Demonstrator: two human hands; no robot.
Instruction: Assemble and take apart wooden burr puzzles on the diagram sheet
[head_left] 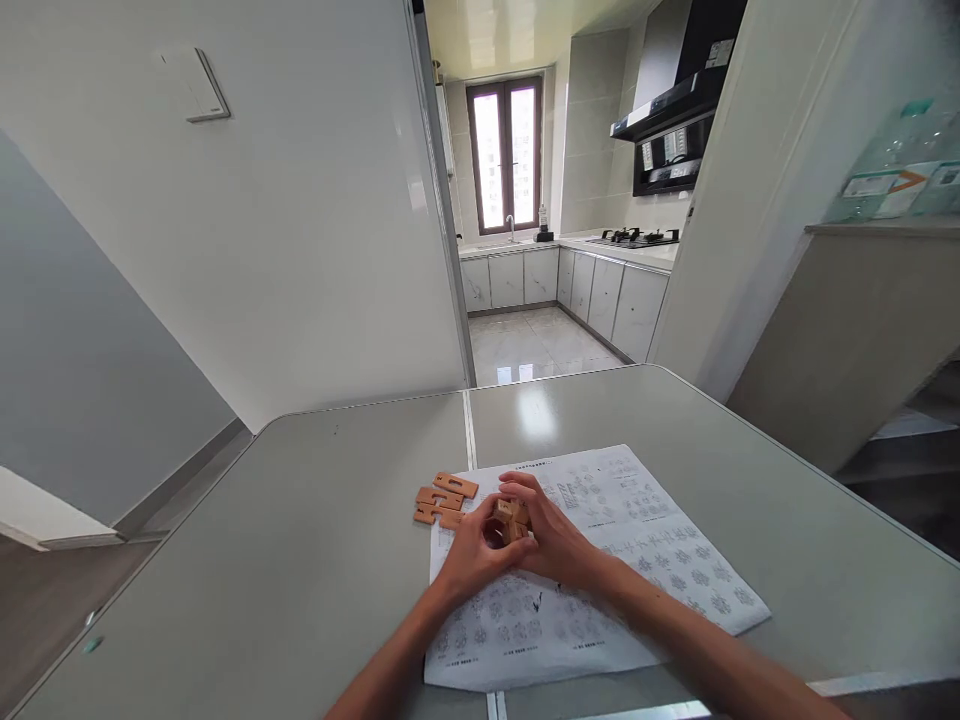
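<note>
The part-assembled wooden puzzle (511, 520) is held just above the printed sheet (660, 560) on the table (300, 560), clamped between the left hand (469, 550) and the right hand (555, 540), which close on it from opposite sides. It appears light, rigid and dry, so slip is unlikely, but the notched parts would probably slide apart unsupported; hold is best taken on opposite outer faces, pressing across the joints. Loose notched pieces (442, 498) lie flat at the sheet's left edge
</note>
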